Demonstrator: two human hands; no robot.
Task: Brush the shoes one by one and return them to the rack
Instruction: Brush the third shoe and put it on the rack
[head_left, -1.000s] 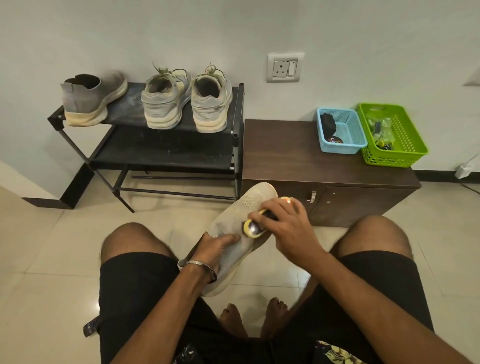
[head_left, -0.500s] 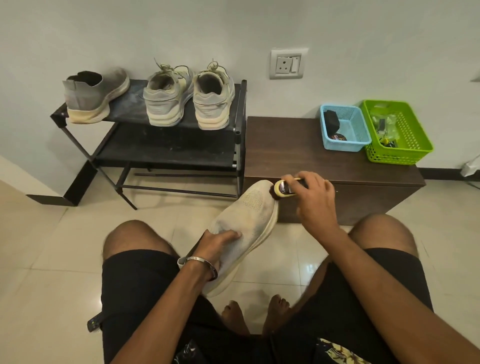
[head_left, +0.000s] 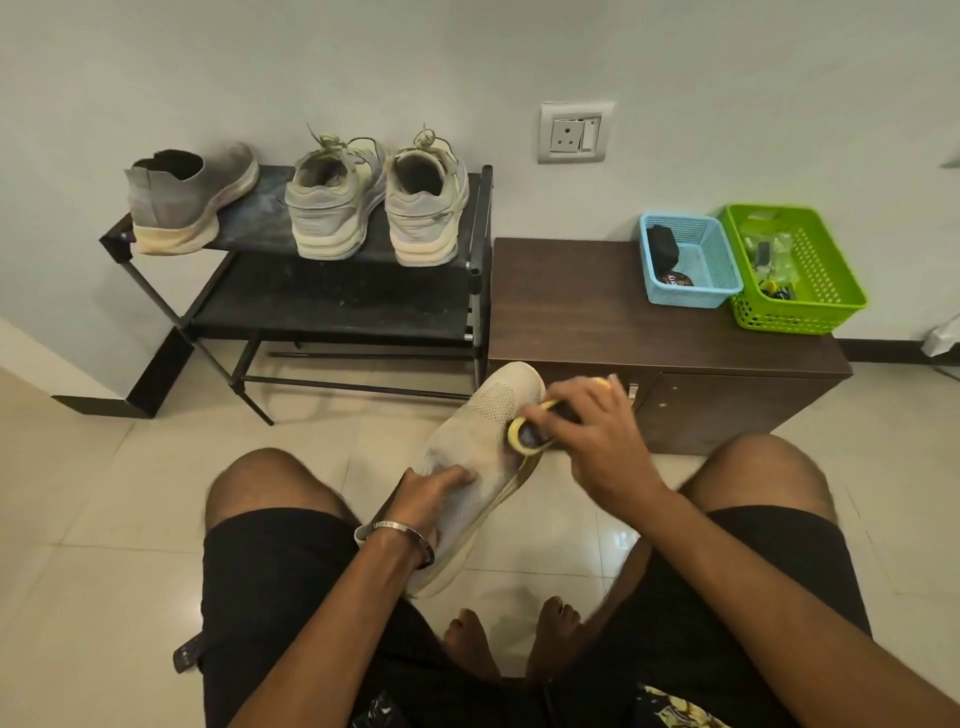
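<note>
Your brush (head_left: 530, 434) has come back down the slip-on shoe (head_left: 478, 467): half a second ago it sat off the toe tip, near the cabinet edge, and now it rests on the knit upper just behind the perforated toe patch, much where it was 1 second ago. That reads as 1 full stroke out and back, so you are likely still mid-brushing on this shoe, with no sign yet of it heading to the rack (head_left: 337, 306).

Your right hand (head_left: 592, 431) is curled closed over the brush, fingers wrapped across its dark back with the yellow rim showing at the near end; the hand is motion-blurred. Your left hand (head_left: 431, 499) is clamped on the shoe near its heel end, thumb on top of the upper, holding it tilted with the toe pointing far and right, between your knees and above the floor.

On the rack's top shelf, 3 shoes wait: 1 matching grey slip-on (head_left: 187, 200) at the left and 2 laced sneakers (head_left: 374, 202) side by side at the right.
</note>
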